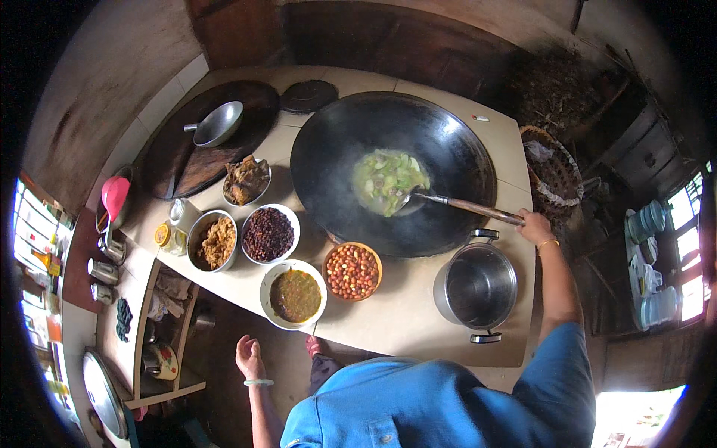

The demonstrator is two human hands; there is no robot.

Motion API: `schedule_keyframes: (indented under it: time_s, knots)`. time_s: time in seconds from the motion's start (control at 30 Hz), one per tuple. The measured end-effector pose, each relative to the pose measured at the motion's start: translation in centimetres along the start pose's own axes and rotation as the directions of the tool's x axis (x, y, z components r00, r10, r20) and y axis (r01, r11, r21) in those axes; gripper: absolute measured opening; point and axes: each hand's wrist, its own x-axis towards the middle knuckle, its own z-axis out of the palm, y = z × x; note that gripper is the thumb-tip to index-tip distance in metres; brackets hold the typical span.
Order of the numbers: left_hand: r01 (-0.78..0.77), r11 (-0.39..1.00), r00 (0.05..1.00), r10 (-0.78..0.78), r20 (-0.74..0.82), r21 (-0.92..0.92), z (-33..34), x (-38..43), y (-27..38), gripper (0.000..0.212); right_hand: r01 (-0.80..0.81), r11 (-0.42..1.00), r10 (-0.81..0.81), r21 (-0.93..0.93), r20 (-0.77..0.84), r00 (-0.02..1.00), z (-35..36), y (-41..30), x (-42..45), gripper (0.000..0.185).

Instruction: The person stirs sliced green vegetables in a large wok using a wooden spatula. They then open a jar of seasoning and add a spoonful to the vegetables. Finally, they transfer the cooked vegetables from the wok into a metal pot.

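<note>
My right hand (536, 228) is closed around the wooden handle of a metal wok spatula (476, 208). The spatula's blade rests in green sliced vegetables in broth (386, 176), low in a large black wok (336, 145), and steam rises there. My left hand (250, 356) hangs beside the counter's front edge, holding nothing, its fingers loosely curled and apart. Between the wok and me stand a bowl of reddish nuts or beans (353, 271) and a white bowl of greenish-brown sauce (295, 295). An empty two-handled steel pot (482, 285) stands near my right forearm.
Farther left are a bowl of dark grains (271, 233), a metal bowl of brown paste (214, 241), a bowl of dark brown pieces (246, 180), lidded jars (171, 238) and a metal ladle (218, 124) on a round dark wooden lid (246, 95). A woven basket (552, 165) sits beyond the counter's right edge.
</note>
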Motion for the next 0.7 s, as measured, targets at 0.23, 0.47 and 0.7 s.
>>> schedule_keyframes:
  time_s: [0.23,0.47,0.7]
  knots:
    - [-0.084,0.967,0.989,0.110,0.098,-0.239,1.5,3.1,2.5,0.030,-0.058,0.607,-0.107,0.793,0.154,0.982,-9.6,-6.5,-2.0,0.029]
    - [-0.129,0.961,0.959,0.183,0.215,-0.246,2.3,6.3,5.0,0.025,-0.197,-0.242,-0.212,0.950,0.147,0.966,-9.9,-16.9,-2.0,0.019]
    - [-0.166,0.981,0.934,0.189,0.303,-0.100,-0.8,6.4,6.8,0.021,-0.083,0.068,0.098,0.994,0.076,0.992,-8.2,-25.5,-2.7,0.037]
